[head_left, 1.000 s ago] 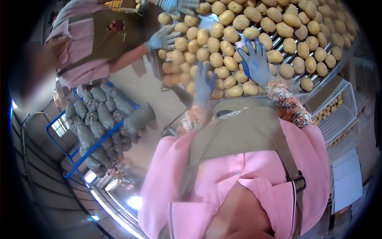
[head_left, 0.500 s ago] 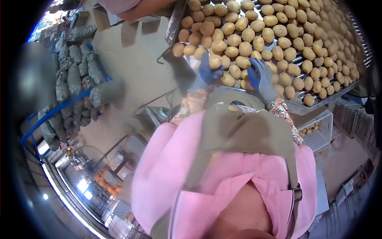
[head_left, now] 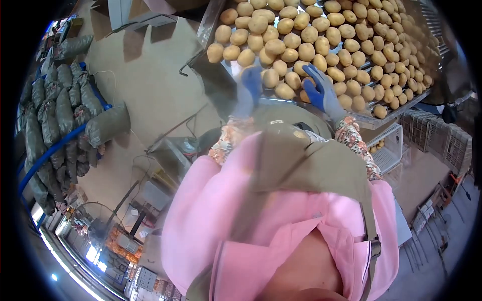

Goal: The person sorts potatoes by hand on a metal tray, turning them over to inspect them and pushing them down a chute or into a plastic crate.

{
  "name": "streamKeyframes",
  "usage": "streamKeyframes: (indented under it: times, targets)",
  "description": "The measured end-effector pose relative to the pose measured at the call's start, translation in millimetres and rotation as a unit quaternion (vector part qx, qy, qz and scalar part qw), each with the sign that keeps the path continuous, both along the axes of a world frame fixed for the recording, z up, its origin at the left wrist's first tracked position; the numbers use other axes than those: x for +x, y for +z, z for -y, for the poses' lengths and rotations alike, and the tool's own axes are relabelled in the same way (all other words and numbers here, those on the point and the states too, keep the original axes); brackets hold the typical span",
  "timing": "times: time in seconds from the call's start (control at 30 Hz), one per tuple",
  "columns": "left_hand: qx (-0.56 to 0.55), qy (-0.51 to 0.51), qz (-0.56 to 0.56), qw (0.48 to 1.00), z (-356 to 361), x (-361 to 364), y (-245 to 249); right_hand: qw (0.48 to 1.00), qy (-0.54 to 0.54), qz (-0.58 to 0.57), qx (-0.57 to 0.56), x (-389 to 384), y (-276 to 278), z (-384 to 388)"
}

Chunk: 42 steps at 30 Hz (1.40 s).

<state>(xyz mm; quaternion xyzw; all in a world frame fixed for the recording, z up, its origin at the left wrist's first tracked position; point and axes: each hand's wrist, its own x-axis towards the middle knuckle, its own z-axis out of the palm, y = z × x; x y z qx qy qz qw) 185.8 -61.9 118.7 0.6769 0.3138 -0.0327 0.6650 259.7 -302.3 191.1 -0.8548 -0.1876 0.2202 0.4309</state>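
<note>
in the head view, a loose layer of potatoes [head_left: 306, 51] covers much of the metal bench [head_left: 403, 109]. the gloved right hand [head_left: 322, 93] is open at the near edge, fingers reaching in among the potatoes. the left hand [head_left: 248, 86], also gloved, is beside the potatoes at the near left; it is blurred, so i cannot tell how wide it is. a white crate [head_left: 390, 154] sits low to the right, and full sacks [head_left: 64, 111] lie piled at left.

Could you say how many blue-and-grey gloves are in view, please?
2: the left glove by the near edge of the yellowish potatoes, the right glove beside them, further right. Others may be hidden.
</note>
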Motion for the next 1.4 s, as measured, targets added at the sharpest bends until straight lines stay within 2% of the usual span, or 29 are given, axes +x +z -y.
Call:
streamKeyframes:
  times: [0.03, 0.07, 0.13, 0.17, 0.2, 0.27, 0.3, 0.33, 0.37, 0.4, 0.43, 0.6, 0.67, 0.7, 0.87, 0.9, 0.93, 1.0, 1.03, 1.07, 1.1, 1.13, 1.17, 1.2, 1.27, 1.3, 1.33, 1.37, 1.4]
  targets:
    - [-0.152, 0.115, 0.090, 0.978, -7, -6, -8, 1.000, 0.003, 0.015, -0.020, 0, -6, 8]
    - [0.016, 0.052, 0.053, 0.997, -15, -6, 27, 0.999, 0.007, 0.030, -0.041, -4, -12, 12]
    - [-0.031, 0.098, 0.107, 0.989, -26, -7, 20, 0.999, -0.019, -0.003, -0.029, -21, -27, 8]
    - [-0.047, 0.065, 0.140, 0.987, -33, -10, -6, 0.979, 0.089, 0.129, -0.132, -32, -31, 2]
    - [-0.051, 0.065, 0.140, 0.987, -31, -11, -7, 0.919, 0.195, 0.254, -0.230, -40, -34, -7]
    - [0.203, -0.150, 0.161, 0.954, -24, -10, -5, 0.905, 0.245, 0.260, -0.232, -43, -49, -29]
    - [0.302, -0.230, 0.100, 0.920, -16, -16, -1, 0.888, 0.296, 0.266, -0.230, -41, -55, -39]
    - [0.300, -0.228, 0.101, 0.921, -13, -19, 0, 0.887, 0.297, 0.267, -0.232, -30, -45, -53]
    - [0.353, -0.248, 0.077, 0.899, -12, -20, 0, 0.909, 0.357, 0.061, -0.209, -11, -22, -69]
    - [0.405, -0.267, 0.052, 0.873, -12, -21, 1, 0.888, 0.399, -0.147, -0.176, 3, -6, -79]
    - [0.360, -0.243, 0.053, 0.899, -17, -22, 4, 0.911, 0.287, -0.258, -0.143, 4, 2, -71]
    - [0.343, -0.149, 0.097, 0.922, -45, -41, -28, 0.934, 0.227, -0.260, -0.091, 27, 10, -29]
    - [0.065, -0.046, -0.049, 0.996, -66, -57, -52, 0.945, 0.191, -0.260, -0.061, 30, 9, -17]
    - [0.064, -0.048, -0.049, 0.996, -67, -54, -51, 0.933, 0.281, -0.206, -0.085, 29, 2, -11]
    - [0.176, -0.100, 0.008, 0.979, -65, -46, -7, 0.880, 0.366, -0.179, -0.245, -13, 0, -90]
    - [0.177, -0.123, 0.078, 0.973, -55, -40, 4, 0.882, 0.359, -0.180, -0.244, -13, 7, -98]
    - [0.306, -0.147, 0.007, 0.941, -41, -41, 1, 0.894, 0.366, -0.113, -0.233, -10, 20, -104]
    - [0.264, -0.131, 0.008, 0.956, -34, -34, 0, 0.904, 0.360, -0.046, -0.226, -6, 14, -98]
    - [0.261, -0.136, 0.016, 0.956, -32, -28, 3, 0.949, 0.275, -0.151, -0.038, 3, -11, -88]
    - [0.276, -0.143, -0.010, 0.950, -33, -28, 10, 0.940, 0.178, -0.246, 0.155, 9, -24, -77]
    - [0.293, -0.150, -0.039, 0.944, -36, -31, 14, 0.942, 0.173, -0.244, 0.154, 12, -21, -65]
    - [0.293, -0.153, -0.037, 0.943, -39, -37, 13, 0.975, 0.192, -0.110, 0.025, 18, -13, -49]
    - [0.279, -0.157, -0.011, 0.947, -45, -42, 7, 0.973, 0.202, 0.029, -0.104, 25, -5, -36]
    - [0.266, -0.163, 0.017, 0.950, -52, -43, 5, 0.937, 0.201, 0.167, -0.232, 30, -1, -26]
    - [0.350, -0.188, -0.039, 0.917, -56, -30, 36, 0.899, 0.261, 0.095, -0.339, 20, -6, -6]
    - [0.420, -0.151, 0.006, 0.895, -59, -34, 20, 0.919, 0.258, 0.134, -0.268, 3, -46, 10]
    - [0.485, -0.109, 0.053, 0.866, -66, -35, 3, 0.971, 0.143, -0.171, -0.089, -15, -107, 3]
    - [0.473, -0.115, 0.095, 0.868, -68, -19, 9, 0.951, 0.109, -0.286, 0.045, -28, -136, -11]
    - [0.461, -0.119, 0.135, 0.869, -67, 1, 21, 0.928, 0.155, -0.338, 0.000, -22, -80, -46]
